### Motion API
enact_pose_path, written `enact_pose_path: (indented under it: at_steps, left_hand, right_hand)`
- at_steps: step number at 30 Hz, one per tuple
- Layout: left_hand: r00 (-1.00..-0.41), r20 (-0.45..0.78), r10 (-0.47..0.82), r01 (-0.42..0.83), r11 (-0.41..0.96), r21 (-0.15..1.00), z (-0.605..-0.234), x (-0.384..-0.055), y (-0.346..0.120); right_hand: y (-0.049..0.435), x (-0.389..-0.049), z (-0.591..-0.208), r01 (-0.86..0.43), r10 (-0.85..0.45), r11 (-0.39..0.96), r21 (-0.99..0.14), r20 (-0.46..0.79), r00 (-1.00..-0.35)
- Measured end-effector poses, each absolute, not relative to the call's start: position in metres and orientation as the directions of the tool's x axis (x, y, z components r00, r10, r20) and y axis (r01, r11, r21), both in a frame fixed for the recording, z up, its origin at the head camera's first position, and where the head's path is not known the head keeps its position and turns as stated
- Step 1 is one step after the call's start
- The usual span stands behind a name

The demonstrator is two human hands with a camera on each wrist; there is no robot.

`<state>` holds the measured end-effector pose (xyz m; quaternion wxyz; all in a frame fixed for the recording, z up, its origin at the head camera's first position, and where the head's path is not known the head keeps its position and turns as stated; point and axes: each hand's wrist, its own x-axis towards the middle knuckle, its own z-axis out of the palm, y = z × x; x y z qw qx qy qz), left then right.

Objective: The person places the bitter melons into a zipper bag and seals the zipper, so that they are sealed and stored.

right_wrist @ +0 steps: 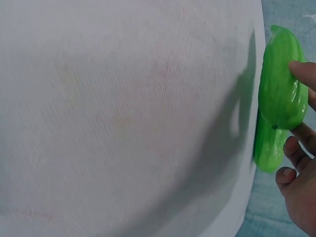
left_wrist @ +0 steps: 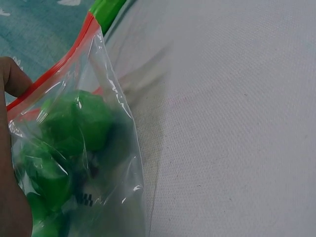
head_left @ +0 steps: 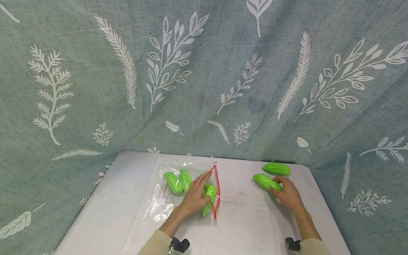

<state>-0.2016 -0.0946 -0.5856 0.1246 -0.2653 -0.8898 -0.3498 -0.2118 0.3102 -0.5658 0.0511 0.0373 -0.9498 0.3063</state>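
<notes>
A clear zip bag (head_left: 151, 210) with a red zip strip lies on the table, its mouth facing right. My left hand (head_left: 195, 196) lies over the bag and grips it by the red edge, which stands parted. Inside are three bright green, ridged toy cucumbers: one cucumber (head_left: 172, 182) at the left, another (head_left: 185, 178) beside it, and a third (head_left: 210, 192) near the mouth. My right hand (head_left: 290, 194) pinches a matching toy cucumber (right_wrist: 281, 84) by one end between thumb and fingers. Just behind it a further toy cucumber (head_left: 276, 169) lies on the table.
A white cloth covers the table (head_left: 242, 219). Teal curtains (head_left: 197, 88) with white leaf prints hang behind it and along both sides. A dark wrist camera (head_left: 180, 245) sits at the left cuff and another camera (head_left: 292, 244) at the right.
</notes>
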Motion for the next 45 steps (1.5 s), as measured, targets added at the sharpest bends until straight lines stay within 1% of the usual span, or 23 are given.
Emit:
enact_pose_path:
  at_steps: [6, 16, 25, 34, 45]
  left_hand:
    - [-0.824, 0.42, 0.381, 0.565, 0.619, 0.546, -0.585, -0.202, -0.095]
    - [-0.827, 0.416, 0.378, 0.558, 0.631, 0.539, -0.585, -0.202, -0.095]
    - [-0.832, 0.408, 0.376, 0.551, 0.648, 0.526, -0.583, -0.202, -0.095]
    - [-0.83, 0.414, 0.374, 0.554, 0.632, 0.541, -0.58, -0.201, -0.094]
    - [-0.823, 0.434, 0.368, 0.563, 0.632, 0.533, -0.582, -0.202, -0.094]
  right_hand:
    - [0.299, -0.212, -0.566, -0.102, -0.048, 0.802, -0.589, 0.106, -0.993]
    - [0.28, -0.21, -0.565, -0.1, -0.063, 0.761, -0.642, 0.08, -0.995]
    - [0.265, -0.212, -0.564, -0.171, -0.111, 0.714, -0.679, 0.131, -0.985]
    - [0.237, -0.207, -0.565, -0.189, -0.166, 0.647, -0.738, 0.106, -0.98]
    - [0.215, -0.207, -0.557, -0.25, -0.219, 0.62, -0.743, 0.142, -0.965]
